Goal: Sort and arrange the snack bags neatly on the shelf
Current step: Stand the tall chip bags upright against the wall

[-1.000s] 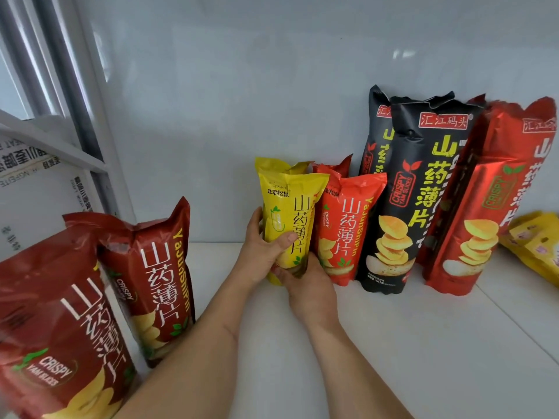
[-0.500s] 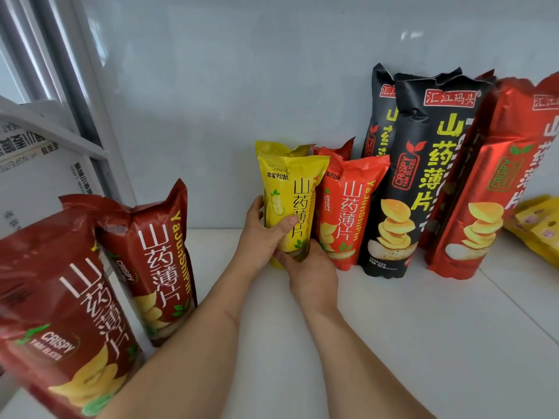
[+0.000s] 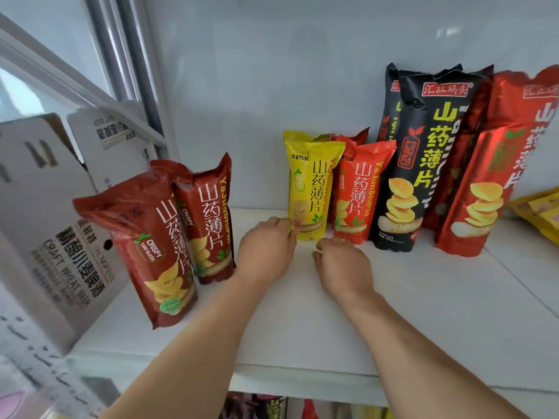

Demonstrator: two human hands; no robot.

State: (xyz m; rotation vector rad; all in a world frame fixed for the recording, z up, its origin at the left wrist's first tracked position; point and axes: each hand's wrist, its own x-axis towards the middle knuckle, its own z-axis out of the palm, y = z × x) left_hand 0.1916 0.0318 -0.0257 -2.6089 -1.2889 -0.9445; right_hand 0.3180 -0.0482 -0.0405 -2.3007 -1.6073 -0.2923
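A small yellow snack bag (image 3: 311, 189) stands upright on the white shelf (image 3: 393, 313), against a small orange-red bag (image 3: 360, 192). To their right stand tall black bags (image 3: 423, 164) and tall red bags (image 3: 490, 182). Two dark red bags (image 3: 151, 237) (image 3: 208, 219) lean at the left. My left hand (image 3: 266, 249) is low beside the yellow bag, its thumb touching the bag's bottom left corner, holding nothing. My right hand (image 3: 341, 264) rests on the shelf just in front of the yellow and orange-red bags, fingers curled, empty.
White cardboard beer boxes (image 3: 45, 222) stand at the left, past the shelf's end. Yellow packets (image 3: 538, 210) lie flat at the far right. More snack bags (image 3: 272, 406) show on the shelf below. Bare shelf lies between the dark red bags and the yellow bag.
Both hands have let go of the yellow bag and dropped to its base; it now stands on its own. The view has pulled back and shifted left.
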